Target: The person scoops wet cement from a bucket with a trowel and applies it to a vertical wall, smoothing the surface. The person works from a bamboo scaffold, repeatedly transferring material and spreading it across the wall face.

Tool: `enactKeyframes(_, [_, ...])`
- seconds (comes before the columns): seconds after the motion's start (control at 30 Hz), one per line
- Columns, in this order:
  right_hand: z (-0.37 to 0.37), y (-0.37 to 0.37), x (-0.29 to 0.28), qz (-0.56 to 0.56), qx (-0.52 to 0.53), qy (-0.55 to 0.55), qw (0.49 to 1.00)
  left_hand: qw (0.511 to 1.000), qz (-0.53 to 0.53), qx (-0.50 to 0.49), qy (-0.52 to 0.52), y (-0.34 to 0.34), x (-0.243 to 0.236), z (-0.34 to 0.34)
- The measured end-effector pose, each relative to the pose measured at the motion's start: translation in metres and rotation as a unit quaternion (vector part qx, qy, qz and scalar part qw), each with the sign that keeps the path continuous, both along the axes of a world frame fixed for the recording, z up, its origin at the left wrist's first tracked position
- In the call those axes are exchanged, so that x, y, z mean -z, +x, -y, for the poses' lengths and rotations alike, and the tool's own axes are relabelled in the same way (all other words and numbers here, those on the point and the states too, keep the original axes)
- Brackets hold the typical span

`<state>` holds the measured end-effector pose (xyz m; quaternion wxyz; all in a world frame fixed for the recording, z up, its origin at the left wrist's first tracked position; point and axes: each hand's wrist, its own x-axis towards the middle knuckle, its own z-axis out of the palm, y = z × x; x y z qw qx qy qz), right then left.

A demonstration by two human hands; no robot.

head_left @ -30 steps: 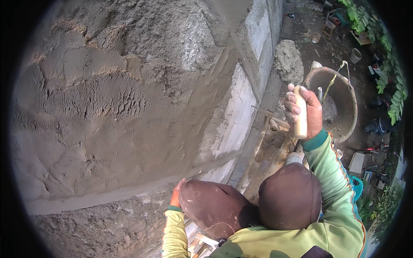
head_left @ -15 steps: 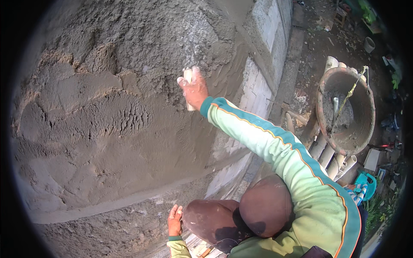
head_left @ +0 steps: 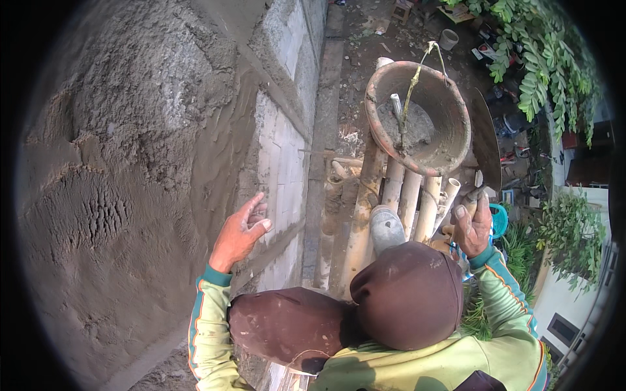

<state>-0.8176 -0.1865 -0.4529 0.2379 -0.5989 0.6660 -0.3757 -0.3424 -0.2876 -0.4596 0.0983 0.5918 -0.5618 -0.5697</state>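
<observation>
My right hand (head_left: 474, 225) is closed around the handle of a trowel (head_left: 488, 140), out to the right of the bucket. Its broad grey blade stands nearly edge-on beyond my fingers. My left hand (head_left: 240, 234) holds nothing; its index finger points out and the thumb is apart, close to the wall. A round, mortar-crusted bucket (head_left: 450, 146) stands ahead of my knees. Wet grey mortar (head_left: 417, 127) lies inside it, with a pale handle-like stub (head_left: 396, 104) sticking up. Wet plaster (head_left: 150, 260) covers much of the wall (head_left: 280, 163) on my left.
Bamboo poles (head_left: 407, 202) lie side by side under the bucket, and my grey boot (head_left: 387, 229) rests on them. Below is littered ground with a small pot (head_left: 448, 39). Leafy branches (head_left: 535, 72) hang at the far right. A teal plastic thing (head_left: 499, 220) shows behind my right hand.
My right hand has left the plastered wall and swung right past the bucket with the trowel. My left hand has risen forward beside the wall. The view has turned to the right.
</observation>
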Motion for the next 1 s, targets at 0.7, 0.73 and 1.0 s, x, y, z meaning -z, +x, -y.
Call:
enactKeyframes(0.7, [0.051, -0.017, 0.008, -0.188, -0.188, 0.114, 0.957, 0.905, -0.283, -0.31, -0.069, -0.158, 0.047, 0.083])
enactKeyframes(0.73, [0.054, -0.02, 0.004, -0.22, -0.178, 0.195, 0.939, 0.906, -0.281, -0.31, -0.066, -0.161, 0.054, 0.08])
enactKeyframes(1.0, [-0.008, -0.063, 0.035, 0.085, 0.07, 0.082, 0.991, 0.938, -0.183, -0.065, -0.287, -0.212, 0.063, 0.06])
